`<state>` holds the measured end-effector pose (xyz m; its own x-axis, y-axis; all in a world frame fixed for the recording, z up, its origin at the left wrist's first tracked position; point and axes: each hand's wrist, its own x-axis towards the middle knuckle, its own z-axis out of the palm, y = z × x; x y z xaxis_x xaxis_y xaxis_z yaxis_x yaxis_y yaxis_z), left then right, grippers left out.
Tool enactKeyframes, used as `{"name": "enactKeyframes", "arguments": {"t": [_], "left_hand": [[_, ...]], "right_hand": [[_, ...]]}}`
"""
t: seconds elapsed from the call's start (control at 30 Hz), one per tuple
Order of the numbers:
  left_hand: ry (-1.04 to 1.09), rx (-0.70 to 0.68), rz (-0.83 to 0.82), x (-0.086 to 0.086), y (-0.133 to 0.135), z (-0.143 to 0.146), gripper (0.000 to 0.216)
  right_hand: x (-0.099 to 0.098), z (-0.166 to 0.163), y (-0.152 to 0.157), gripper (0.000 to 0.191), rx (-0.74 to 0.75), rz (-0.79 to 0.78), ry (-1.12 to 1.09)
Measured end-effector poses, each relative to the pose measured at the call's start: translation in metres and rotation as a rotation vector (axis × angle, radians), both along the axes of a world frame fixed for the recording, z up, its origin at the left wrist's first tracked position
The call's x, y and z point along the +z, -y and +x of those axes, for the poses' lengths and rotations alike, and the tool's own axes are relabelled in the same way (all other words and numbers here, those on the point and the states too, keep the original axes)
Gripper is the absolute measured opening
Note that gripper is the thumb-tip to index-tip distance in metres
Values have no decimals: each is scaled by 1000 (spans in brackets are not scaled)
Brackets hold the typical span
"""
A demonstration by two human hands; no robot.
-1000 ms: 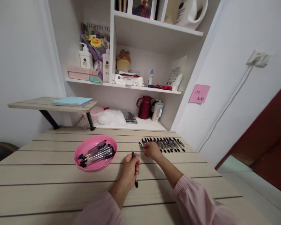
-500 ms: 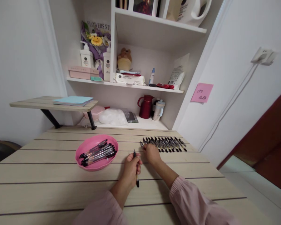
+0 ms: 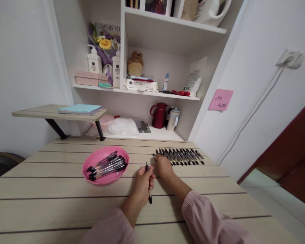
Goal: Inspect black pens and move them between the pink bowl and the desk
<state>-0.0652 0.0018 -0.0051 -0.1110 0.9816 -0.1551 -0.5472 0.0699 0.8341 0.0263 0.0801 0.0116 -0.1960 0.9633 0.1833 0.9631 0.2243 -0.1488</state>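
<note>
Left hand gripped pen mid-barrel, aimed far, likely for steadiness. Right hand covered left end of pen row; couldn't tell its grip. Pink bowl, left, held more pens, probably against rolling.

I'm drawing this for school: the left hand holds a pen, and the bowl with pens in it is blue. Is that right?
Not quite: the bowl is pink, not blue, as the head view shows. The left hand does hold a pen, and pens lie inside.
</note>
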Motion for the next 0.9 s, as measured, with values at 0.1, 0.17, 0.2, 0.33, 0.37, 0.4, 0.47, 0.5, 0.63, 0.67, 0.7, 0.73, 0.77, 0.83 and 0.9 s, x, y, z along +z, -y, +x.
{"name": "enactKeyframes", "arguments": {"t": [0.1,0.17,0.2,0.33,0.37,0.4,0.47,0.5,0.63,0.67,0.7,0.73,0.77,0.83,0.9], "left_hand": [[0,-3,0,0,0,0,28],[-1,-3,-2,0,0,0,28],[-2,-3,-3,0,0,0,28],[-7,0,-5,0,0,0,28],[-7,1,-6,0,1,0,28],[-7,2,-7,1,1,0,28],[-6,4,-10,1,1,0,27],[-5,5,-10,1,1,0,27],[-3,9,-2,1,1,0,26],[-2,8,-4,1,1,1,25],[-1,8,-7,1,1,1,25],[-1,7,-10,1,1,1,24],[-2,7,-13,0,1,1,24],[-5,8,-16,0,0,1,23],[-4,11,-21,-1,0,1,23]], "right_hand": [[6,7,-2,16,-5,6,-20],[13,13,-6,16,-26,18,-34],[17,16,-10,16,-43,24,-41],[26,22,-24,21,-114,35,-52],[25,20,-27,22,-125,32,-52],[24,18,-29,23,-134,28,-52],[18,11,-32,24,-144,17,-51],[14,7,-33,25,-149,11,-50],[3,-2,-34,32,-178,-2,-49],[2,-2,-34,33,-183,-5,-49],[0,-3,-34,33,-188,-9,-49],[0,-2,-34,32,-192,-13,-48],[-1,-2,-35,31,-195,-18,-48],[-1,-1,-36,30,-203,-27,-48],[-2,1,-37,30,-209,-35,-51]]}}
